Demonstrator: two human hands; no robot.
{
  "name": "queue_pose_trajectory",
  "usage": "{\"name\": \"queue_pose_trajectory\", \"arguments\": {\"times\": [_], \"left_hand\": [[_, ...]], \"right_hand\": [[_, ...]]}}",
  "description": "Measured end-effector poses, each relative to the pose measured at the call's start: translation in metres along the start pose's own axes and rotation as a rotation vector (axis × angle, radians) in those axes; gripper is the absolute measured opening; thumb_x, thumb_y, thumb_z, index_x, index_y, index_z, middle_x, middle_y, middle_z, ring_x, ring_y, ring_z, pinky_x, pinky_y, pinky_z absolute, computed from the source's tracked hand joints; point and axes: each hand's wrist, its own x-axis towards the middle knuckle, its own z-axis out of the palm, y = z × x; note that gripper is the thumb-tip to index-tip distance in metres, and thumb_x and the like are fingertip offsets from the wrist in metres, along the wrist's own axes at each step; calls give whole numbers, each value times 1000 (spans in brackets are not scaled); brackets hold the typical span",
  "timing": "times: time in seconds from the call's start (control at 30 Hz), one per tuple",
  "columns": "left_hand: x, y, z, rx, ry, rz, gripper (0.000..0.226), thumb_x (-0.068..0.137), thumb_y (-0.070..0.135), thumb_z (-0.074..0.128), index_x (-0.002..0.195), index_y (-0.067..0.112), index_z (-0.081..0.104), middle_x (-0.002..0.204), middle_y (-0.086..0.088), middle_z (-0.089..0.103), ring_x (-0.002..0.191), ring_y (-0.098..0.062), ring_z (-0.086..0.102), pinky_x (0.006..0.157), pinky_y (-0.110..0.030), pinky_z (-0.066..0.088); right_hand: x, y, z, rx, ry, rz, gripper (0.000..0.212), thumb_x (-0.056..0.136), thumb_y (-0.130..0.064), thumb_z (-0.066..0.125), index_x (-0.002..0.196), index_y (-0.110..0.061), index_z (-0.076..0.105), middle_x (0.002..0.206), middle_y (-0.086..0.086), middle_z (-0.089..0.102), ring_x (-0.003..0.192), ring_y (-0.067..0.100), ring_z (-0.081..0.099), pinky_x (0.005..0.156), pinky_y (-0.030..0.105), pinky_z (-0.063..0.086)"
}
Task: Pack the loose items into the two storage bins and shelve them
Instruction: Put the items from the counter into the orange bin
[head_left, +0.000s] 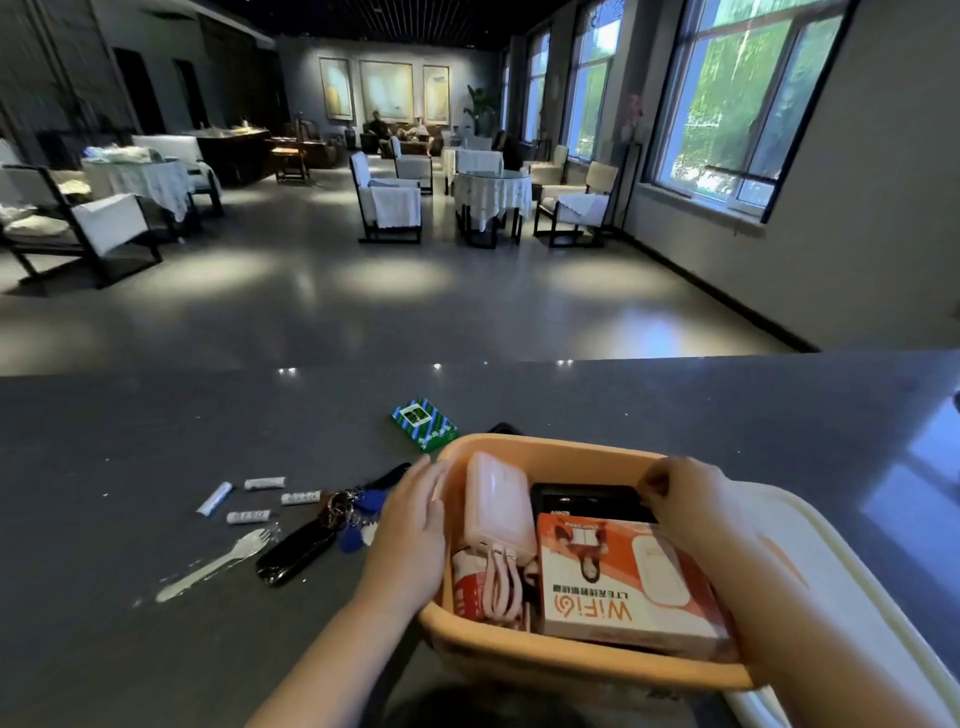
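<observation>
An orange bin (545, 452) stands on the dark counter in front of me. Inside lie a pink power bank (496, 506), a black box (587, 501) and an orange WiFi box (618, 587). My left hand (413, 530) rests flat against the bin's left wall, fingers straight. My right hand (685, 499) reaches into the bin with fingers curled over the black box's far right corner. Loose on the counter to the left: a green card box (423, 423), several small white tubes (249, 501), a key bunch with blue tags (358, 512), a black case (296, 553) and a plastic spork (213, 564).
A white lid or second bin (841, 587) lies under my right forearm at the right. The counter's far edge (467, 364) runs across the middle of the view. Beyond it is a lounge with chairs and tables on a grey floor.
</observation>
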Motion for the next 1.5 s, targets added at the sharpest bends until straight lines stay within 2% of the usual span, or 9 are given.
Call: {"name": "queue_pose_trajectory", "arguments": {"times": [0.2,0.43,0.63,0.77,0.9,1.07,1.23,1.33,1.5], "left_hand": [[-1,-2,4,-33,21,-94,43,100,15,35,142,26,37,146,7,35,138,-10,26,115,-29,20],[-14,-27,-22,-209,54,-34,35,100,17,40,133,21,50,140,14,41,134,-1,32,115,-22,20],[0,-130,-109,151,273,-165,36,87,5,52,117,23,60,123,9,59,116,-14,49,99,-20,34],[11,-176,-150,483,241,-267,28,88,28,57,115,37,58,120,14,55,113,-15,46,92,-30,35],[19,-193,-161,555,148,-267,24,84,46,60,107,41,60,108,17,47,111,-11,40,81,-25,22],[28,-201,-173,592,115,-195,11,84,44,61,90,35,61,99,19,47,103,-8,40,73,-26,16],[32,-207,-196,389,308,-138,12,88,27,61,83,31,51,79,14,57,83,-11,52,74,-27,23],[51,-206,-200,314,421,-126,6,91,23,57,97,24,55,90,12,59,93,-17,57,77,-29,29],[97,-214,-184,367,255,-287,28,88,32,61,114,22,55,115,-1,57,114,-24,49,90,-36,33]], "right_hand": [[-43,-61,-19,137,202,-227,22,90,-26,58,111,-27,64,107,-3,65,85,12,53,62,25,41],[-94,-166,17,367,75,-471,16,86,-28,63,101,-33,66,93,-17,62,90,8,59,79,26,47],[-125,-231,67,389,-115,-729,30,84,-22,62,111,-33,63,108,-21,57,106,2,49,85,10,30],[-128,-273,101,312,-252,-721,37,88,-27,54,125,-32,53,125,-15,52,120,9,43,97,25,36],[-112,-307,140,242,-214,-662,35,93,-23,50,127,-29,54,129,-9,54,123,16,43,97,31,35],[-72,-333,171,87,-171,-644,35,96,-22,46,130,-25,52,132,-4,53,126,20,42,104,35,31],[-51,-338,187,-22,-205,-607,28,95,-26,51,122,-25,57,124,-1,55,119,19,46,99,33,35],[-53,-342,190,72,-152,-627,22,97,-32,49,116,-24,57,120,-4,55,117,17,47,97,32,35],[-68,-361,194,210,-151,-806,14,90,-27,58,103,-22,58,109,-3,59,107,21,52,87,34,40]]}}
